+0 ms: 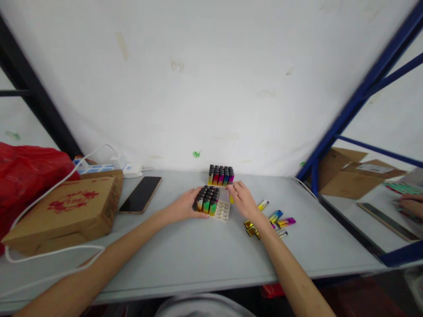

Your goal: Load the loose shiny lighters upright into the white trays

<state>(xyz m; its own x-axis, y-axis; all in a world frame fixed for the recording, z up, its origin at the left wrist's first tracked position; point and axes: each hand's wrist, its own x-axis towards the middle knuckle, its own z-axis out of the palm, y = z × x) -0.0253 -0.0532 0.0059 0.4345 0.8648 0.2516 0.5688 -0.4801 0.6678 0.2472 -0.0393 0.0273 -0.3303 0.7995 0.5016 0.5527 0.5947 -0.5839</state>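
My left hand point(185, 205) is closed around the left side of a white tray point(222, 212), its thumb along the near edge. Upright lighters point(207, 201) with black tops fill the tray's left part; its right part shows bare round slots. Just right of the tray, my right hand point(243, 198) pinches a yellow lighter point(231, 199), partly hidden by the fingers. Behind stands a full block of colourful lighters point(220, 175). Loose shiny lighters point(276, 216) lie scattered on the table, partly under my right forearm.
A phone point(141, 194) lies left of my left hand. Farther left are a cardboard box point(66, 207), a red bag point(29, 176) and a white cable point(56, 251). Blue rack posts point(343, 112) stand at right, with an open carton point(346, 176) and another person's hand point(411, 204) beyond.
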